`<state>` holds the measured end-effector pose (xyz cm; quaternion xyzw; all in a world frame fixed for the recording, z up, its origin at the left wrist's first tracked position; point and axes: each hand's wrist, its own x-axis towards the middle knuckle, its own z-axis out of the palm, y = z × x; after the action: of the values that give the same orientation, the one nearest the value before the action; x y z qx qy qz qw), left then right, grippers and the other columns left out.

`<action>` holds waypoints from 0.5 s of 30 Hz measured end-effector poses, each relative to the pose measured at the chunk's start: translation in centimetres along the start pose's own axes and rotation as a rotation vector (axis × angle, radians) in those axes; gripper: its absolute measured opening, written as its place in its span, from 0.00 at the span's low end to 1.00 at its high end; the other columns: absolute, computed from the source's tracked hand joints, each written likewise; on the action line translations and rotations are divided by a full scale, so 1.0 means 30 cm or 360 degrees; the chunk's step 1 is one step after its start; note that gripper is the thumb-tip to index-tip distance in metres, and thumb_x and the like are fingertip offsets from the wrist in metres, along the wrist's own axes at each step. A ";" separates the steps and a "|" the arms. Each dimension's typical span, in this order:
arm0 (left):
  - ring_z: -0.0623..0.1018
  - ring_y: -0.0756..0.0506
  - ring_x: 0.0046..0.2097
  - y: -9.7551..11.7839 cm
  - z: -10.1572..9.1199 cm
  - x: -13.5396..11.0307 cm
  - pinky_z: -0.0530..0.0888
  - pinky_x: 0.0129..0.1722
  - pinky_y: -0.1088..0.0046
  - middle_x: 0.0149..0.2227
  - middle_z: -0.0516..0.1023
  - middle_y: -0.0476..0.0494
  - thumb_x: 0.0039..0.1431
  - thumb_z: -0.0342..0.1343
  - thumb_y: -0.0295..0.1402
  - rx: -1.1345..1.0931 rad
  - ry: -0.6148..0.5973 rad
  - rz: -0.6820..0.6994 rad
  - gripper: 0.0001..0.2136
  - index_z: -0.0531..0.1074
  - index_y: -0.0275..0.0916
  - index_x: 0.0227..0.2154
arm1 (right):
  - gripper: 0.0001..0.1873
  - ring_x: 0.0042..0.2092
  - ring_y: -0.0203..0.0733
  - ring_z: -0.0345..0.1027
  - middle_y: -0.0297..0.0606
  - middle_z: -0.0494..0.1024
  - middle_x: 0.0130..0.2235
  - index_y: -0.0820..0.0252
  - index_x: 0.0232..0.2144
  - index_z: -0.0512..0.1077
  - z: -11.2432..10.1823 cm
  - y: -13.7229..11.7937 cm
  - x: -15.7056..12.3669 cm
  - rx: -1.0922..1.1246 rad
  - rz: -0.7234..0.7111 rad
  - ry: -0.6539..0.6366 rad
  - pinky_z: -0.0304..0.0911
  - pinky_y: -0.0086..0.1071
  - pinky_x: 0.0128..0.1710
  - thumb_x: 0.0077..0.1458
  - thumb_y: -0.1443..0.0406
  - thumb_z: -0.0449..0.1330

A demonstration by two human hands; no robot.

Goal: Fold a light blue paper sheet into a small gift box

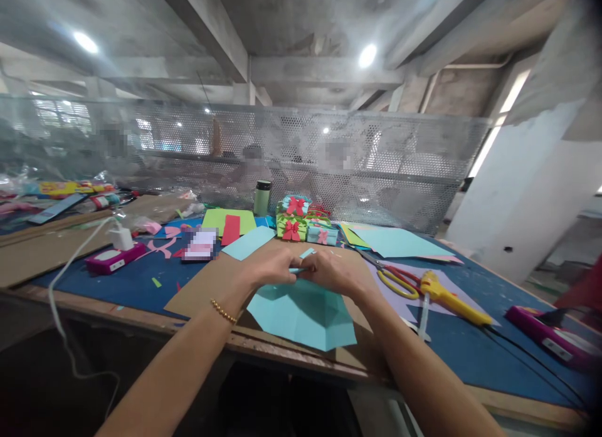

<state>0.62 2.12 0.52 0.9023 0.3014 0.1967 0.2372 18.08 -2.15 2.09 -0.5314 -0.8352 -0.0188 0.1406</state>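
A light blue sheet of paper [301, 318] with crease lines spreads over a brown cardboard sheet [207, 286], its near edge towards me. My left hand [275, 266] is closed on the paper's far side, with a gold bead bracelet on that wrist. Close beside it, my right hand [330, 271] pinches the same far side, and a narrow folded blue strip shows between the two hands. The fingertips are partly hidden. Just beyond them stand small paper boxes [291, 229] in green and blue with red and pink bows.
Right of my hands lie yellow-handled scissors [397, 281], a yellow glue gun [451, 299] with its cord, and blue paper sheets [404, 241]. A purple power strip [113, 258], phone [200, 244], red paper [231, 230] and green bottle [262, 197] are left of the boxes. A perforated screen [376, 167] stands behind.
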 end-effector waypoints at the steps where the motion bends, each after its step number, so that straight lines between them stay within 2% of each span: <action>1: 0.69 0.48 0.33 -0.001 -0.002 -0.002 0.63 0.32 0.75 0.28 0.74 0.52 0.44 0.54 0.26 -0.0021 -0.0050 0.0030 0.14 0.76 0.38 0.36 | 0.07 0.29 0.36 0.64 0.35 0.78 0.26 0.58 0.27 0.81 0.003 0.006 0.003 0.0024 -0.0011 -0.0007 0.50 0.28 0.28 0.51 0.67 0.61; 4: 0.73 0.45 0.39 -0.009 -0.017 -0.015 0.66 0.35 0.75 0.39 0.77 0.48 0.44 0.57 0.28 -0.0007 -0.0190 0.0099 0.22 0.74 0.38 0.47 | 0.08 0.27 0.35 0.63 0.33 0.76 0.24 0.58 0.26 0.80 0.002 0.038 0.006 0.0085 -0.0004 -0.0019 0.51 0.27 0.27 0.51 0.67 0.61; 7: 0.74 0.46 0.38 -0.015 -0.034 -0.033 0.67 0.33 0.76 0.41 0.78 0.45 0.45 0.56 0.27 0.0067 -0.0223 0.0002 0.26 0.72 0.38 0.51 | 0.09 0.26 0.34 0.60 0.32 0.73 0.22 0.58 0.25 0.79 -0.003 0.069 0.003 0.0131 0.0053 0.0003 0.49 0.27 0.25 0.51 0.66 0.59; 12: 0.74 0.46 0.35 0.006 -0.043 -0.048 0.64 0.29 0.76 0.34 0.78 0.45 0.45 0.52 0.25 0.0370 0.0095 -0.0150 0.13 0.76 0.35 0.35 | 0.09 0.24 0.33 0.57 0.31 0.69 0.20 0.59 0.22 0.77 -0.001 0.087 0.005 0.0193 0.0107 0.0008 0.47 0.28 0.24 0.50 0.64 0.60; 15: 0.73 0.47 0.33 0.024 -0.041 -0.049 0.63 0.28 0.74 0.30 0.78 0.44 0.47 0.51 0.27 0.0417 0.0201 -0.0183 0.09 0.76 0.35 0.30 | 0.09 0.24 0.32 0.55 0.30 0.66 0.20 0.60 0.20 0.75 0.005 0.090 0.008 0.0214 0.0114 -0.0004 0.46 0.27 0.24 0.49 0.65 0.60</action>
<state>-0.76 1.07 1.60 0.8927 0.3898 0.1982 0.1090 20.36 -0.74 1.69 -0.5503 -0.8152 0.0430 0.1754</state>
